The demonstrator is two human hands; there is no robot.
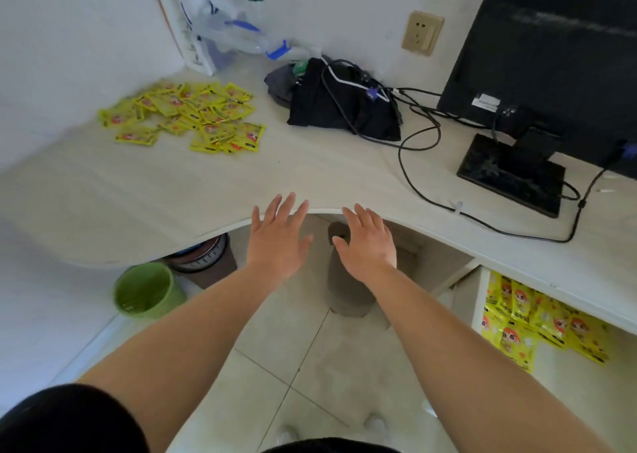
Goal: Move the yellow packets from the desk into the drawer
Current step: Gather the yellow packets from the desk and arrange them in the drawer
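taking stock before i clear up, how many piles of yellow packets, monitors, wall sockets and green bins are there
piles of yellow packets: 2, the desk pile and the drawer pile
monitors: 1
wall sockets: 1
green bins: 1
total: 5

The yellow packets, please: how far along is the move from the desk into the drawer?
Partly done. A batch of packets already lies in the open drawer. Nothing is in hand: the left hand and right hand are open and empty at the desk edge. A scattered pile lies on the desk's far left, so a good share is left.
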